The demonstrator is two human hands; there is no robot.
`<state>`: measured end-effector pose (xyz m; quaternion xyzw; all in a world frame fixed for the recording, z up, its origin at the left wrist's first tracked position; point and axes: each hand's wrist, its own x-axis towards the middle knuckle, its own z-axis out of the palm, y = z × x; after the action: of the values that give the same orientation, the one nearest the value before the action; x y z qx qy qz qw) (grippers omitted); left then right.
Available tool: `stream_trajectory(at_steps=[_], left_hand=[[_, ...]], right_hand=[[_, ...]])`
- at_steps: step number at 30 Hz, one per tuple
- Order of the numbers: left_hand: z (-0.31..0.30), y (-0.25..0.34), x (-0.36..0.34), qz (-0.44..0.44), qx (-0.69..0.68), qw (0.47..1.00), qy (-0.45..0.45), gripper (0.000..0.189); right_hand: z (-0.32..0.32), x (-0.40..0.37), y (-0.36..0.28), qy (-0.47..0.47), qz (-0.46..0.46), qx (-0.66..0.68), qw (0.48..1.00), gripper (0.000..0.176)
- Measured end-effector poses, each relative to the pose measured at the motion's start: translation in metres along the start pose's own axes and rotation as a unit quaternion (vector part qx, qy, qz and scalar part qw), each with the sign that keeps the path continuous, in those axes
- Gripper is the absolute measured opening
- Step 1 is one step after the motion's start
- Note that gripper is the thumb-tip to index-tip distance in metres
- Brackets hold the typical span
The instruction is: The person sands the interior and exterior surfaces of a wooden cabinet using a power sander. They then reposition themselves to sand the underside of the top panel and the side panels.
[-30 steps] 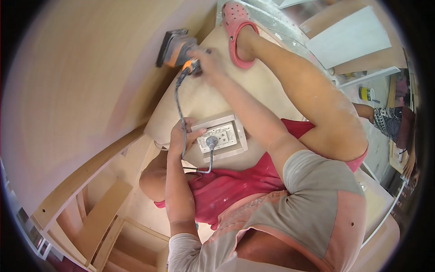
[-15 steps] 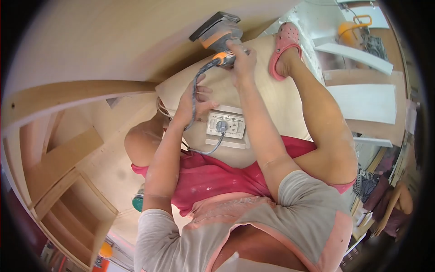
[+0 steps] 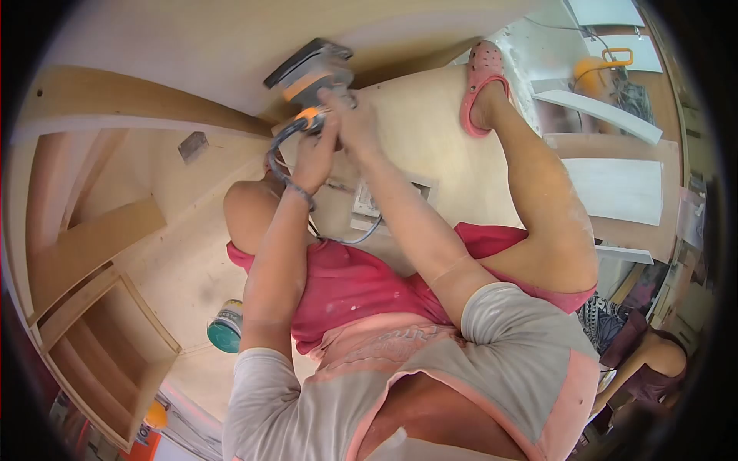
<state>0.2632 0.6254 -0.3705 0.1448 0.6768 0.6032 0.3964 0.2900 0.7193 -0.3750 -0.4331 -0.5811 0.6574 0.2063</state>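
My right hand is closed around the body of an electric sander, grey and orange with a dark sanding pad facing the upright wooden panel. Just below it, my left hand closes on the sander's lower end, its fingers partly hidden and a little blurred. The sander's dark cord loops down past my left wrist. A grey cable leads to an outlet box on the board between my legs, partly covered by my right forearm.
A pale wooden panel rises in front. Wooden framing stands at left, near a tin with a green end. White boards and a yellow tool lie at right. Another person sits at lower right.
The sander and my right hand have moved left and slightly down along the panel. My left hand, open with fingers apart before, has come up to the sander. The view has shifted slightly.
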Motion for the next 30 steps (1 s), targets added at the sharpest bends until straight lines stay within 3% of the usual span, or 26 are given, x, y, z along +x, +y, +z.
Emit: stream_trajectory(at_steps=[3, 5, 7, 9, 12, 13, 14, 16, 17, 19, 22, 23, 25, 28, 30], left_hand=[[0.024, 0.006, 0.017, 0.071, 0.043, 0.996, -0.034, 0.053], [0.045, 0.024, 0.018, 0.185, -0.004, 0.983, -0.024, 0.053], [0.054, 0.029, 0.015, 0.178, -0.024, 0.983, -0.047, 0.054], [0.053, 0.035, 0.009, 0.17, -0.038, 0.982, -0.077, 0.056], [0.045, 0.04, -0.007, 0.194, -0.062, 0.979, -0.021, 0.057], [0.036, 0.035, -0.008, 0.159, -0.065, 0.985, 0.006, 0.061], [0.026, 0.029, -0.011, 0.122, -0.069, 0.99, 0.034, 0.066], [0.011, 0.019, -0.019, 0.111, -0.133, 0.979, 0.108, 0.057], [0.001, 0.011, -0.022, 0.106, -0.132, 0.98, 0.104, 0.057], [-0.016, 0.0, -0.023, 0.036, -0.281, 0.949, 0.141, 0.051], [-0.019, 0.003, -0.023, 0.015, -0.267, 0.949, 0.164, 0.048], [-0.018, 0.002, -0.018, 0.017, -0.268, 0.949, 0.164, 0.048], [-0.007, -0.001, -0.005, 0.04, -0.115, 0.984, 0.129, 0.046], [0.025, 0.033, -0.002, 0.093, -0.06, 0.991, 0.074, 0.045], [0.046, 0.028, 0.007, 0.125, -0.036, 0.985, 0.112, 0.056]], right_hand=[[-0.028, 0.023, -0.005, 0.016, 0.026, 0.14, 0.99, 0.054], [-0.05, 0.037, -0.016, 0.03, 0.022, 0.155, 0.987, 0.048], [-0.063, 0.048, -0.024, -0.034, 0.064, 0.355, 0.932, 0.043], [-0.056, 0.033, -0.046, -0.033, 0.066, 0.333, 0.94, 0.045], [-0.035, 0.008, -0.047, -0.01, 0.048, 0.281, 0.959, 0.053], [-0.024, 0.003, -0.044, 0.007, 0.029, 0.246, 0.969, 0.059], [-0.018, 0.001, -0.034, -0.051, 0.057, 0.226, 0.971, 0.069], [0.007, -0.022, -0.027, -0.018, 0.026, 0.17, 0.985, 0.072], [0.018, -0.026, -0.021, -0.013, 0.03, 0.171, 0.985, 0.072], [0.032, -0.029, -0.009, -0.079, 0.074, 0.086, 0.99, 0.075], [0.037, -0.031, -0.006, -0.114, 0.129, 0.128, 0.977, 0.077], [0.035, -0.027, -0.005, -0.115, 0.127, 0.128, 0.977, 0.077], [0.021, -0.017, -0.003, -0.082, 0.11, 0.211, 0.968, 0.075], [-0.015, 0.007, -0.009, -0.057, 0.104, 0.24, 0.964, 0.072], [-0.036, 0.024, -0.012, -0.073, 0.08, 0.306, 0.946, 0.061]])
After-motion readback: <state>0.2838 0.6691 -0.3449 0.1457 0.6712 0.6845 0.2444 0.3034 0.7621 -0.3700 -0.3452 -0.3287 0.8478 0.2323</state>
